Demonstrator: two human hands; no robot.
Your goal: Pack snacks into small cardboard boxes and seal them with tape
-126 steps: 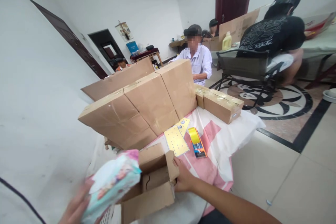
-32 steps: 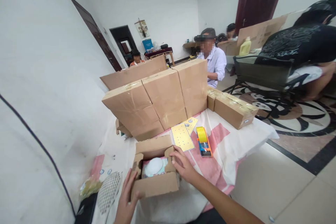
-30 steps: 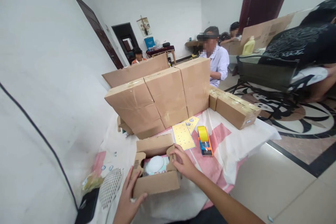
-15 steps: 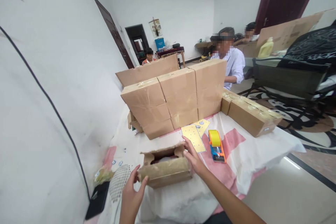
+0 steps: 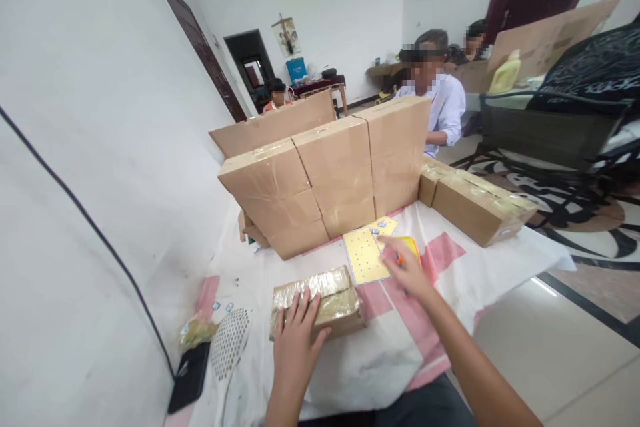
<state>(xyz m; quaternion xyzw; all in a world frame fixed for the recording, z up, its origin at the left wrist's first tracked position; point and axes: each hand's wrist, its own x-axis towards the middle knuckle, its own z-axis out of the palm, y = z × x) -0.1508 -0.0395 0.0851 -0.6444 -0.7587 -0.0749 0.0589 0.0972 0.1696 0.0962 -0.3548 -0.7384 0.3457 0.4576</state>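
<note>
The small cardboard box (image 5: 320,300) lies closed on the white and pink cloth (image 5: 465,280), near the table's front edge, its flaps down. The left hand (image 5: 296,340) rests flat on the box's near side, its fingers (image 5: 305,303) spread across the top flaps, so the box sits under and beyond the fingertips. The right hand (image 5: 406,267) hovers open over the tape dispenser (image 5: 411,245), fingers loosely extended; it appears blurred, so contact cannot be told. A yellow dotted sheet (image 5: 365,257) lies just beside it. Stacked brown cartons (image 5: 325,180) stand behind.
</note>
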